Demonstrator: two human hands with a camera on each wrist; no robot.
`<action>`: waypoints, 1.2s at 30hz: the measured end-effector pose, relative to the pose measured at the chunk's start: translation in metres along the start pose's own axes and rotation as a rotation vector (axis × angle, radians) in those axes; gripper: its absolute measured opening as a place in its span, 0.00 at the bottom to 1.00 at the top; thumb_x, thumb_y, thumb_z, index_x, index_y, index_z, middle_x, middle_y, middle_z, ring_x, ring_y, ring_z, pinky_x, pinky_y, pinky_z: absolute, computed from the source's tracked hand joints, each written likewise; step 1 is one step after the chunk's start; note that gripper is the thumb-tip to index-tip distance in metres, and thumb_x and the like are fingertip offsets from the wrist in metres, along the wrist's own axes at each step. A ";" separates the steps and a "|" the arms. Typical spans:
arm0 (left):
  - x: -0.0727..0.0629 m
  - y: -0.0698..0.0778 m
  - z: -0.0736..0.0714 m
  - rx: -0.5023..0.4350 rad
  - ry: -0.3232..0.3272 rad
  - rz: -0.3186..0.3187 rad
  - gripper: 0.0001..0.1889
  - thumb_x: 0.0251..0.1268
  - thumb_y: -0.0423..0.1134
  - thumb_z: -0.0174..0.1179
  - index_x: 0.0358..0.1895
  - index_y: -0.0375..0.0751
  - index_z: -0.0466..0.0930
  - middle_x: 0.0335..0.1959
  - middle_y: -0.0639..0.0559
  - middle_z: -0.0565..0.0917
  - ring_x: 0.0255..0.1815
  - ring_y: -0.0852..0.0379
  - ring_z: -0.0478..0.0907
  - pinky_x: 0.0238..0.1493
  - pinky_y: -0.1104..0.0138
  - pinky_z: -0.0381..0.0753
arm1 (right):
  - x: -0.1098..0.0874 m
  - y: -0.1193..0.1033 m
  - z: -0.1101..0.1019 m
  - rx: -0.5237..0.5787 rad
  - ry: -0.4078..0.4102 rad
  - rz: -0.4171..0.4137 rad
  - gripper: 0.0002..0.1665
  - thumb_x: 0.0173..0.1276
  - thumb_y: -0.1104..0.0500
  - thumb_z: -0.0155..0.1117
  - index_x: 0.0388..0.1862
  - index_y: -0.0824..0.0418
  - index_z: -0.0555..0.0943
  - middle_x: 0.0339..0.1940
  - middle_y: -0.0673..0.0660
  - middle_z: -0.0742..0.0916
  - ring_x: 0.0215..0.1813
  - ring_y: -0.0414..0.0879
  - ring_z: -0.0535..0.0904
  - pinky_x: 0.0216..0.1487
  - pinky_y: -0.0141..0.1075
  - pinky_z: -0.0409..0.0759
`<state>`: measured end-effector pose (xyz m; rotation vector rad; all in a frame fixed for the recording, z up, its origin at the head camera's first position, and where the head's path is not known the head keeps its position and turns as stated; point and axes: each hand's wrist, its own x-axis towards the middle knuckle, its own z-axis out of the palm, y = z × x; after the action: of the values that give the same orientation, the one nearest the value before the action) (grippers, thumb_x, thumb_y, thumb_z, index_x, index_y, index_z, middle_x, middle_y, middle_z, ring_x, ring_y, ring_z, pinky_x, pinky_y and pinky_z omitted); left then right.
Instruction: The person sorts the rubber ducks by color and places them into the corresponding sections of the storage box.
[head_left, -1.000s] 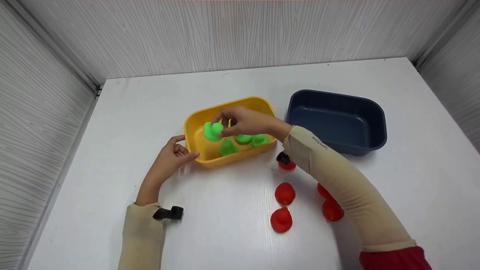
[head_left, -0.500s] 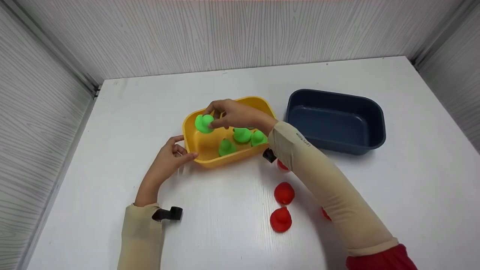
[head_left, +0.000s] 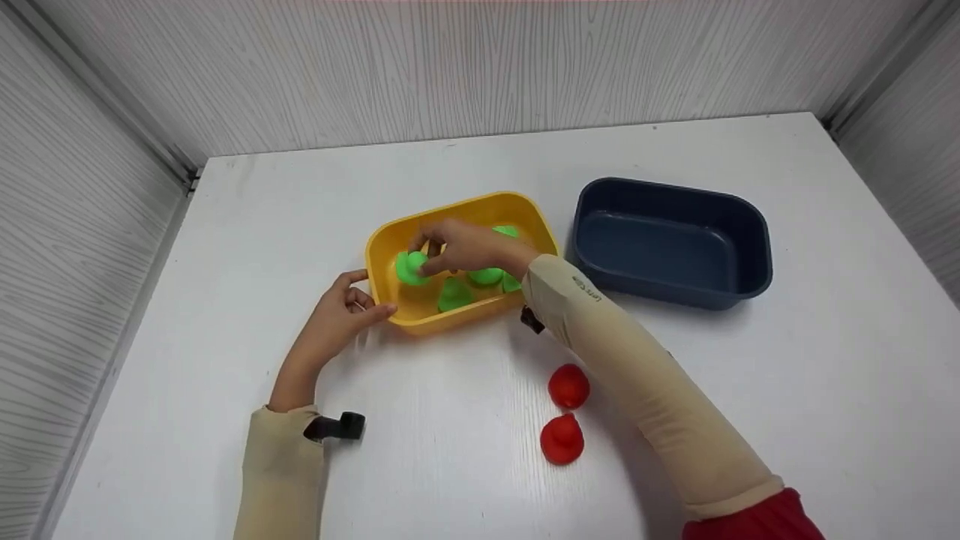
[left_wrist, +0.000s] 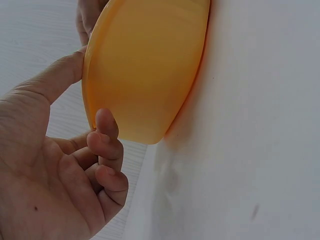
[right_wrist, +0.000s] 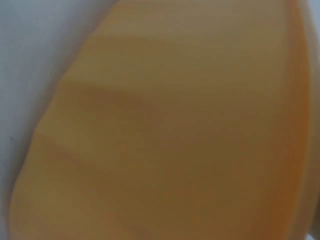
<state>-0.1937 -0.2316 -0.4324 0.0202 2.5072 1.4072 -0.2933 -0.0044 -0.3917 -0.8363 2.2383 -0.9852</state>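
In the head view, my right hand point(head_left: 469, 246) reaches into the yellow tub point(head_left: 442, 325) and pinches a small green piece point(head_left: 412, 268) with a round knob on a wider base. The piece is low at the tub's left end; contact with the floor cannot be told. Other green pieces point(head_left: 454, 295) lie in the tub, partly hidden by the hand. My left hand point(head_left: 341, 311) grips the tub's left end, thumb and index finger at the rim. In the left wrist view, its other fingers point(left_wrist: 111, 180) curl beside the wall. The right wrist view shows only blurred yellow wall point(right_wrist: 165, 125).
A dark blue tub point(head_left: 667, 296) stands right of the yellow one, nothing visible in it. Two red pieces, one point(head_left: 568, 386) behind the other point(head_left: 562, 439), lie on the white table point(head_left: 435, 442) left of my right forearm. Pale panels point(head_left: 480, 71) enclose the back and sides.
My right hand has shifted left with the green piece, rising slightly, then lowering into the yellow tub. My right forearm now covers other red pieces seen earlier. The left hand stays put.
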 end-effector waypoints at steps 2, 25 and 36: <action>0.000 0.001 0.000 0.000 -0.002 -0.006 0.43 0.60 0.55 0.65 0.72 0.40 0.55 0.37 0.50 0.74 0.33 0.57 0.70 0.34 0.72 0.72 | 0.002 0.000 0.002 -0.035 -0.014 0.020 0.18 0.67 0.56 0.64 0.55 0.57 0.78 0.42 0.54 0.82 0.37 0.44 0.75 0.39 0.33 0.78; 0.000 0.002 0.000 0.016 -0.005 -0.035 0.43 0.60 0.57 0.64 0.72 0.41 0.55 0.38 0.50 0.73 0.34 0.56 0.69 0.34 0.72 0.71 | 0.011 0.000 0.015 -0.186 -0.111 0.067 0.21 0.66 0.53 0.66 0.57 0.53 0.80 0.43 0.53 0.83 0.43 0.44 0.74 0.45 0.33 0.73; 0.000 0.000 -0.001 0.006 -0.006 -0.018 0.42 0.61 0.55 0.64 0.72 0.40 0.56 0.36 0.51 0.73 0.34 0.56 0.69 0.35 0.72 0.71 | 0.015 0.004 0.020 -0.161 -0.130 0.115 0.20 0.65 0.52 0.66 0.57 0.51 0.80 0.43 0.52 0.82 0.44 0.45 0.73 0.48 0.33 0.73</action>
<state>-0.1939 -0.2322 -0.4321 0.0030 2.5007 1.3910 -0.2912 -0.0219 -0.4099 -0.8058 2.2469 -0.6850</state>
